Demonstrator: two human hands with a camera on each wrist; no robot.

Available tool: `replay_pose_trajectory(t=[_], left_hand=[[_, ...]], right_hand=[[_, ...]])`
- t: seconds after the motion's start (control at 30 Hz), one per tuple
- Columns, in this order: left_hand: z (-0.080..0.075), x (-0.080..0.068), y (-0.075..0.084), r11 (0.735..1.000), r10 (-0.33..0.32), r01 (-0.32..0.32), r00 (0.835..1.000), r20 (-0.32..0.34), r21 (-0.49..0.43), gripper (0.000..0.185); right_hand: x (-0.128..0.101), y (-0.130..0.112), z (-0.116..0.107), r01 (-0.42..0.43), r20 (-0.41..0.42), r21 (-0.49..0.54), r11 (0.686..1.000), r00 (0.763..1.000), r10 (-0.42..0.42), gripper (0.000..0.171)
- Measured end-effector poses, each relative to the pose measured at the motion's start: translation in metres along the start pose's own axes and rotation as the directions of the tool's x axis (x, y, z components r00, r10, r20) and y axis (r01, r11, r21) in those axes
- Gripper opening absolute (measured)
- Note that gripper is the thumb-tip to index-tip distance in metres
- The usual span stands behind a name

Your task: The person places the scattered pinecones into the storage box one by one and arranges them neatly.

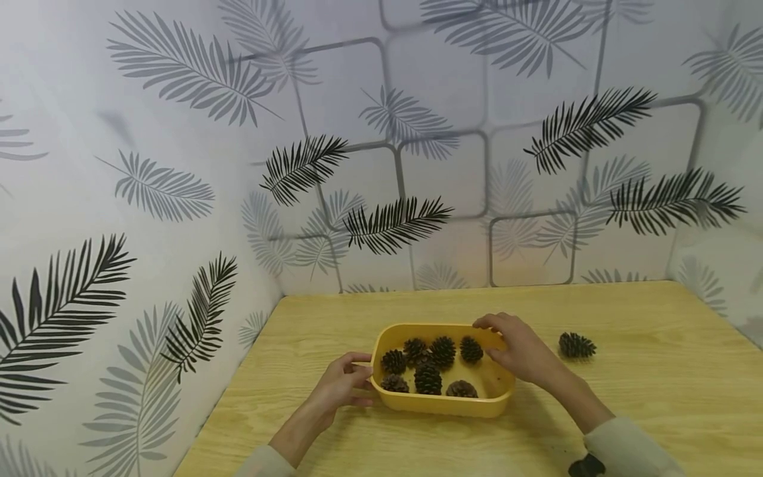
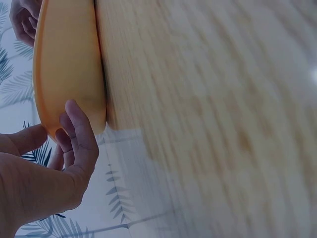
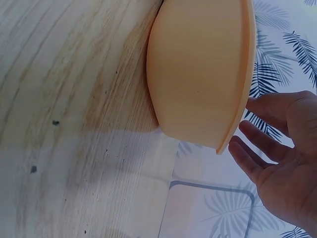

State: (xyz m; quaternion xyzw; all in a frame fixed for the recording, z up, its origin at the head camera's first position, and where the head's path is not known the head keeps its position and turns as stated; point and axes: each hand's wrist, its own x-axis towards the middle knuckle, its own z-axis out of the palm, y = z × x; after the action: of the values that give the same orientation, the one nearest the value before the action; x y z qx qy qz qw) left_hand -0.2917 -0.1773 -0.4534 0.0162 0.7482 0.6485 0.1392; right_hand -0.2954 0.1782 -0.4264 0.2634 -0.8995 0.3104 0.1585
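A yellow plastic basin (image 1: 441, 405) stands on the table with several brown pine cones (image 1: 428, 379) inside, mostly toward its left and middle. At its left end, my left hand (image 1: 341, 387) grips the basin, thumb by the rim and fingers against the outer wall. The left wrist view shows this hand (image 2: 54, 173) close up at the basin's end (image 2: 72, 64). Across the far right corner, my right hand (image 1: 524, 351) holds the rim, its thumb reaching inside. From the right wrist, the fingertips of that hand (image 3: 282, 153) show at the basin's edge (image 3: 198, 74).
One loose pine cone (image 1: 577, 345) lies on the wood-grain table (image 1: 656, 377), right of the basin. Small dark crumbs (image 3: 55, 122) dot the tabletop. A leaf-patterned wall covering (image 1: 417, 252) rises behind and at the left of the table.
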Motion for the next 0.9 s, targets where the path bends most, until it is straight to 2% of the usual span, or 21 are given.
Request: replay_pose_trajectory(t=[0.57, 0.9], left_hand=[[0.0, -0.001, 0.0, 1.0, 0.004, -0.004, 1.0, -0.003, 0.0, 0.04], [-0.001, -0.001, -0.002, 1.0, -0.007, 0.007, 1.0, 0.001, 0.001, 0.04]], right_hand=[[-0.011, 0.001, -0.007, -0.022, -0.02, 0.127, 0.992, 0.999, 0.025, 0.053], [-0.02, 0.004, -0.017, -0.101, -0.006, 0.195, 0.976, 0.995, 0.104, 0.058]])
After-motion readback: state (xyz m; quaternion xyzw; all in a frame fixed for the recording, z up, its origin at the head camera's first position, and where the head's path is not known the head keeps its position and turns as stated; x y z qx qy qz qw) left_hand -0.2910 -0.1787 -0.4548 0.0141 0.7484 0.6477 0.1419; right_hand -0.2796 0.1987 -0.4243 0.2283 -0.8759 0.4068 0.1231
